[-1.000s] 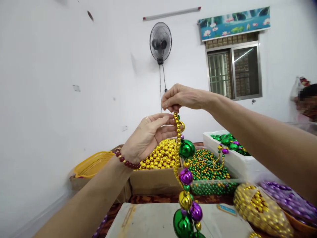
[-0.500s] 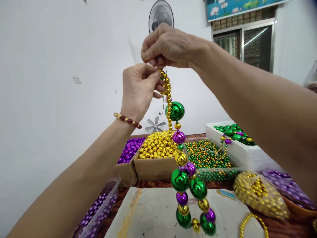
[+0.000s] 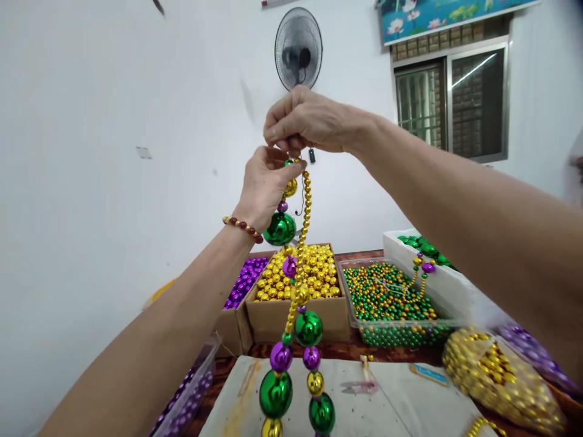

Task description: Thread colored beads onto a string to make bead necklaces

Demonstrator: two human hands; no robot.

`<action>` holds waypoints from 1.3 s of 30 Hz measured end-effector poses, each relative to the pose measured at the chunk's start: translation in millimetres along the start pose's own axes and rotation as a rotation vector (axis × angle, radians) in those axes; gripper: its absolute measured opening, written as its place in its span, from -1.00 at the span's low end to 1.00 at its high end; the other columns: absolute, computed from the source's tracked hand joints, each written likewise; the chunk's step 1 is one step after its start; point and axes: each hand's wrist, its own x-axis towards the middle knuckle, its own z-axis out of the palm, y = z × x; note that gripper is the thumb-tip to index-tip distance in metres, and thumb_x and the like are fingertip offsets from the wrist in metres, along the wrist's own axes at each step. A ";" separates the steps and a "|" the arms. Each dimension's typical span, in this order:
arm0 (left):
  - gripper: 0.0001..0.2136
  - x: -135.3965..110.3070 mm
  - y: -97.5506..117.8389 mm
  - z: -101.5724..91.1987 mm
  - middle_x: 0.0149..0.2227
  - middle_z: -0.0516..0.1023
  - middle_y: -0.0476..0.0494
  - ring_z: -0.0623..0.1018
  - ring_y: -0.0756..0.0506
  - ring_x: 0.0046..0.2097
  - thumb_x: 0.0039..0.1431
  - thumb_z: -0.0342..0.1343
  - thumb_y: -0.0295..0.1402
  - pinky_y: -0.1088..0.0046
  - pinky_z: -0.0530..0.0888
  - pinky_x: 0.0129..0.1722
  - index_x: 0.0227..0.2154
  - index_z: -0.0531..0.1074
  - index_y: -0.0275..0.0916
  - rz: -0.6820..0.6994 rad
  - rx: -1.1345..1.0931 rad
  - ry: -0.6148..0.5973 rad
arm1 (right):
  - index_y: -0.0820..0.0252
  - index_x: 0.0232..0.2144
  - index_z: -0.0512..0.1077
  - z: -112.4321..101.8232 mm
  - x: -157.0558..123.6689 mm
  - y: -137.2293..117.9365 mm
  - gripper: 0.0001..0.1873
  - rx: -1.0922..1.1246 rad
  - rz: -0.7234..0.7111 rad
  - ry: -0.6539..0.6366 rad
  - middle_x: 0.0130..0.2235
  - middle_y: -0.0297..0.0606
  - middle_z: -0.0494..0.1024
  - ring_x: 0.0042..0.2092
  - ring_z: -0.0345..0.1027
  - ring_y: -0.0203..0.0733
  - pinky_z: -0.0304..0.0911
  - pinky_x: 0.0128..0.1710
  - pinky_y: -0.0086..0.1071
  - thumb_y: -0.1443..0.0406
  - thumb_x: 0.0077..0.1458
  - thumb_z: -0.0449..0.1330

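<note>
A bead necklace (image 3: 298,340) of green, purple and gold balls hangs in front of me, its lower loop dangling over a pale cloth (image 3: 346,400) on the table. My right hand (image 3: 305,121) is raised and pinches the top of the strand. Just below it, my left hand (image 3: 266,185), with a red and gold bracelet on the wrist, grips the small gold beads near the top. Both hands are closed on the strand.
Behind the strand stand cardboard boxes of gold balls (image 3: 300,282) and purple balls (image 3: 243,282), a clear tub of green and gold beads (image 3: 387,300), and a white box of green balls (image 3: 432,252). Bags of gold beads (image 3: 496,376) lie at right. A wall fan (image 3: 298,48) hangs above.
The necklace has twisted and hangs lower and further left than before. My right hand has dropped a little; my left hand has moved right, closer under it.
</note>
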 end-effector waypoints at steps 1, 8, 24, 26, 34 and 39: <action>-0.75 -4.7 -0.5 1.7 -0.37 0.47 -0.04 0.47 0.02 -0.36 -0.10 0.28 -0.49 0.48 0.38 -0.38 -0.39 0.32 -0.25 -0.032 -0.028 -0.030 | 0.29 -0.60 0.40 2.6 -3.5 2.3 -0.82 0.007 0.016 0.002 -0.64 -0.40 0.38 -0.60 0.18 -0.45 0.08 -0.67 -0.58 0.48 0.01 0.19; -0.83 -59.2 -9.2 11.6 -0.37 0.45 -0.02 0.44 0.04 -0.43 -0.04 0.24 -0.44 0.49 0.38 -0.45 -0.36 0.39 -0.26 -0.232 -0.153 -0.175 | 0.35 -0.57 0.44 25.2 -49.4 22.5 -0.85 0.010 0.151 -0.077 -0.62 -0.35 0.41 -0.57 0.25 -0.41 0.16 -0.62 -0.57 0.48 0.01 0.14; -0.90 -195.2 -50.9 36.3 -0.37 0.44 0.00 0.43 0.04 -0.43 0.07 0.17 -0.33 0.55 0.33 -0.49 -0.37 0.41 -0.22 -0.854 -0.674 -0.257 | 0.27 -0.55 0.44 106.9 -168.4 75.8 -0.81 0.256 0.585 -0.089 -0.60 -0.36 0.44 -0.58 0.26 -0.40 0.20 -0.57 -0.52 0.37 0.06 0.12; -0.91 -209.0 -55.6 36.5 -0.37 0.45 0.00 0.44 0.04 -0.44 0.07 0.17 -0.34 0.54 0.34 -0.50 -0.36 0.41 -0.21 -0.913 -0.720 -0.249 | 0.26 -0.55 0.43 119.1 -179.8 83.4 -0.81 0.263 0.605 -0.077 -0.60 -0.36 0.44 -0.59 0.25 -0.40 0.19 -0.59 -0.52 0.36 0.07 0.11; -0.90 -248.1 -80.2 26.5 -0.35 0.48 -0.01 0.48 0.03 -0.42 0.07 0.18 -0.36 0.53 0.40 -0.42 -0.33 0.45 -0.22 -0.972 -0.649 -0.248 | 0.25 -0.59 0.42 161.5 -212.7 110.0 -0.79 0.384 0.683 -0.006 -0.60 -0.38 0.43 -0.62 0.24 -0.44 0.13 -0.64 -0.58 0.40 0.05 0.10; -0.84 -268.0 -96.4 16.8 -0.42 0.45 -0.02 0.46 0.04 -0.48 0.06 0.17 -0.27 0.57 0.33 -0.51 -0.37 0.42 -0.24 -1.013 -0.514 -0.244 | 0.27 -0.56 0.45 187.2 -220.5 126.8 -0.86 0.630 0.835 0.038 -0.61 -0.38 0.46 -0.62 0.32 -0.42 0.21 -0.63 -0.58 0.40 0.01 0.15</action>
